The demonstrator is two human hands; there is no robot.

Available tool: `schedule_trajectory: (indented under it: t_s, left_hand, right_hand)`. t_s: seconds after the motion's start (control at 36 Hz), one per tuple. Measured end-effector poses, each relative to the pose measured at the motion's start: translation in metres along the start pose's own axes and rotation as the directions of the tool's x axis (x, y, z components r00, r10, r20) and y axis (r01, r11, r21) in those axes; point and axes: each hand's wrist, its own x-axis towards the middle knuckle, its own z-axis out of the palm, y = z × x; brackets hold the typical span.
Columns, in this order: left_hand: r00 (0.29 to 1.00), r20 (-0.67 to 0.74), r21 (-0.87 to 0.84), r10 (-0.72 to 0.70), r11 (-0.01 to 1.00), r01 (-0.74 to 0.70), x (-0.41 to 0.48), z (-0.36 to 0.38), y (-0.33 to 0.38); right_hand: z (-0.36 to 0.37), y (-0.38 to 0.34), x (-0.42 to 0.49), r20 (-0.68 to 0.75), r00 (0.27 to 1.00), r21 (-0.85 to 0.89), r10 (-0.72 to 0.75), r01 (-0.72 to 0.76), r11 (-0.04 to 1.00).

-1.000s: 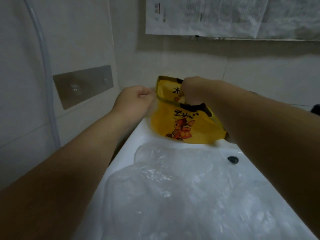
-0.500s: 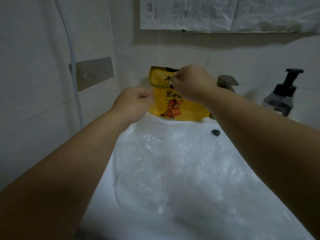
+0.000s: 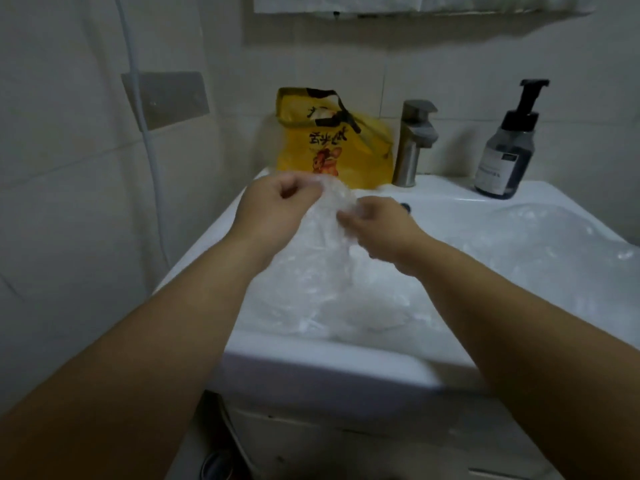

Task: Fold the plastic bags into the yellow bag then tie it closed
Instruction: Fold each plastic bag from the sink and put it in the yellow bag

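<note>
White bathroom sink (image 3: pixel 311 362), front rim nearest: two bare forearms reach over the basin, where the left hand (image 3: pixel 277 209) and right hand (image 3: pixel 377 226), both hands with fingers curled, pinch the crumpled top of a clear plastic bag (image 3: pixel 329 271), with more clear film (image 3: pixel 536 237) lying to the right. Behind them the yellow bag (image 3: pixel 329 147), printed with black characters and a cartoon figure, stands on the sink's back ledge against the tiled wall, just left of the steel tap (image 3: pixel 414 140), a pump bottle (image 3: pixel 504 157) farther right.
</note>
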Motion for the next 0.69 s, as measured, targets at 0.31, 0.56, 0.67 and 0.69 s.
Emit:
schedule_trajectory:
  t_s: [0.31, 0.56, 0.67, 0.69]
  left_hand:
    - [0.979, 0.055, -0.061, -0.195, 0.978, 0.198, 0.013, 0.072, -0.016]
    - [0.937, -0.249, -0.064, -0.246, 0.969, 0.237, 0.031, 0.051, -0.031]
    - [0.943, -0.239, -0.075, -0.233, 0.972, 0.221, 0.031, 0.049, -0.034]
    - [0.950, -0.193, -0.078, -0.246, 0.969, 0.235, 0.030, 0.050, -0.035]
  right_hand:
    - [-0.067, 0.032, -0.006, 0.050, 0.947, 0.834, 0.318, -0.214, 0.508]
    - [-0.065, 0.058, 0.005, -0.021, 0.906, 0.755, 0.423, -0.263, 0.601]
    - [-0.066, 0.057, 0.006, -0.022, 0.932, 0.790, 0.361, -0.205, 0.578]
    - [-0.066, 0.057, 0.006, -0.033, 0.939, 0.796, 0.342, -0.182, 0.577]
